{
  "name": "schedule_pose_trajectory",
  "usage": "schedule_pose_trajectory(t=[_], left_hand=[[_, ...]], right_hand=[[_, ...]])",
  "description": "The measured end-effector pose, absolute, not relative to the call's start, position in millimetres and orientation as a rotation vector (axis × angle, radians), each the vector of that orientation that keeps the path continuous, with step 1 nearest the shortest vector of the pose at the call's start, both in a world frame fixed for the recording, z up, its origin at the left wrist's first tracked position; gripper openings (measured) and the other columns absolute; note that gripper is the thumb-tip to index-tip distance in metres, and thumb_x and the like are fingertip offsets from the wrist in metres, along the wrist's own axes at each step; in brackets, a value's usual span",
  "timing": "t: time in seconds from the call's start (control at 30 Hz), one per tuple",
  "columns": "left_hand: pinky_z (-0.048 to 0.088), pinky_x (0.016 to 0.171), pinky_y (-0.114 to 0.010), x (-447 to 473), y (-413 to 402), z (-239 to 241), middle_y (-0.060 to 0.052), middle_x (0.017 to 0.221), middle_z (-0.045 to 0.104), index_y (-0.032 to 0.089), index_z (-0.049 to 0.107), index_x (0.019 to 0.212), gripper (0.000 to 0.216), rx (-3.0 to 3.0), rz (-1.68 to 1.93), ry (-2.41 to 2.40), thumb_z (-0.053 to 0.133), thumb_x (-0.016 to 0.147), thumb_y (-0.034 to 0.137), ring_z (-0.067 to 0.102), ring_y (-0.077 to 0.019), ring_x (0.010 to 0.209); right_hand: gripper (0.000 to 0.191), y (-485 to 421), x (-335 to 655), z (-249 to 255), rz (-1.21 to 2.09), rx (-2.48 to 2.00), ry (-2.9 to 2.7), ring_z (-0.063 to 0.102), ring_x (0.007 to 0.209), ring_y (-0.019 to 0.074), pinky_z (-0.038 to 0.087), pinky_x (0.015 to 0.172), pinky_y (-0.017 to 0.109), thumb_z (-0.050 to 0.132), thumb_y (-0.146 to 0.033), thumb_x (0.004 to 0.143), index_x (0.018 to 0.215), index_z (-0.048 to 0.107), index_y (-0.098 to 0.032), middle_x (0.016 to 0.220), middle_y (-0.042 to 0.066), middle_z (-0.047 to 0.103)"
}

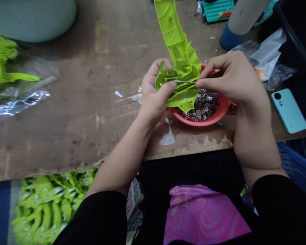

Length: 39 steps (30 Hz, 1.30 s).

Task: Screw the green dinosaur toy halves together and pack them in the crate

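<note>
My left hand [154,95] grips the lower end of a long lime-green plastic shell [177,44], open side facing me, its handle pointing away. My right hand [229,78] pinches a thin metal strip [185,81] and lays it across the shell's inner cavity, beside my left thumb. Both hands hover just above a red bowl [223,110] that holds several small metal pieces [202,105].
A worn wooden table [91,102] carries a light blue phone [288,110] at right, a white and blue cylinder [241,20], clear bags, and green parts in plastic [5,64] at left. A bin of green shells [48,204] sits below the table's front edge.
</note>
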<state>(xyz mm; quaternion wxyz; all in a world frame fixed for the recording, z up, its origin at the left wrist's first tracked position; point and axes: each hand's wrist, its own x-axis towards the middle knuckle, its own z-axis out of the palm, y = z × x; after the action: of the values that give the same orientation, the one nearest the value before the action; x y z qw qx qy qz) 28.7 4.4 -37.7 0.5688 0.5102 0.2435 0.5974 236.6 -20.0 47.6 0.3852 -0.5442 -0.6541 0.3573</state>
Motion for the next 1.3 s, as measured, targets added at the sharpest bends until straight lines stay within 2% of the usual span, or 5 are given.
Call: schedule_pose_trajectory(t=[0.37,0.67,0.9,1.17,1.3], left_hand=[[0.053,0.081,-0.033,24,-3,-35,0.001,0.095,0.06,0.028,0.046,0.1,0.057,1.232,1.362,0.661,0.093,0.082,0.055,0.061,-0.0183,0.088],[0.064,0.103,-0.051,29,0,-34,-0.004,0.11,0.07,0.031,0.05,0.112,0.066,1.218,1.263,0.598,0.093,0.077,0.068,0.071,-0.0339,0.131],[0.068,0.101,-0.051,25,4,-39,-0.003,0.111,0.069,0.03,0.055,0.11,0.069,1.369,1.282,0.552,0.091,0.081,0.081,0.075,-0.0342,0.127],[0.069,0.104,-0.051,25,2,-39,-0.003,0.115,0.071,0.03,0.056,0.112,0.061,1.421,1.304,0.591,0.085,0.088,0.079,0.077,-0.0338,0.128],[0.07,0.103,-0.053,31,-11,-31,-0.005,0.118,0.073,0.031,0.052,0.12,0.054,1.227,1.239,0.64,0.087,0.087,0.056,0.075,-0.035,0.134]], right_hand=[[0.028,-23,228,54,0.884,-1.559,-1.615,0.055,0.059,0.0176,0.053,0.063,0.041,0.097,-0.017,0.071,0.059,0.074,-0.026,0.062,0.0,0.067],[0.034,-20,234,48,1.005,-1.322,-1.448,0.055,0.064,0.0148,0.044,0.061,0.034,0.102,-0.021,0.064,0.064,0.068,-0.026,0.065,-0.003,0.06],[0.038,-22,221,48,0.97,-1.441,-1.521,0.059,0.072,0.0172,0.053,0.072,0.036,0.097,-0.01,0.067,0.061,0.062,-0.025,0.071,-0.001,0.064],[0.035,-30,226,55,0.81,-1.454,-1.705,0.056,0.078,0.0204,0.048,0.075,0.04,0.094,-0.025,0.076,0.073,0.059,-0.028,0.083,0.0,0.067],[0.039,-33,228,59,0.554,-1.35,-1.628,0.055,0.072,0.0212,0.049,0.071,0.042,0.094,-0.043,0.083,0.072,0.058,-0.034,0.081,-0.001,0.065]])
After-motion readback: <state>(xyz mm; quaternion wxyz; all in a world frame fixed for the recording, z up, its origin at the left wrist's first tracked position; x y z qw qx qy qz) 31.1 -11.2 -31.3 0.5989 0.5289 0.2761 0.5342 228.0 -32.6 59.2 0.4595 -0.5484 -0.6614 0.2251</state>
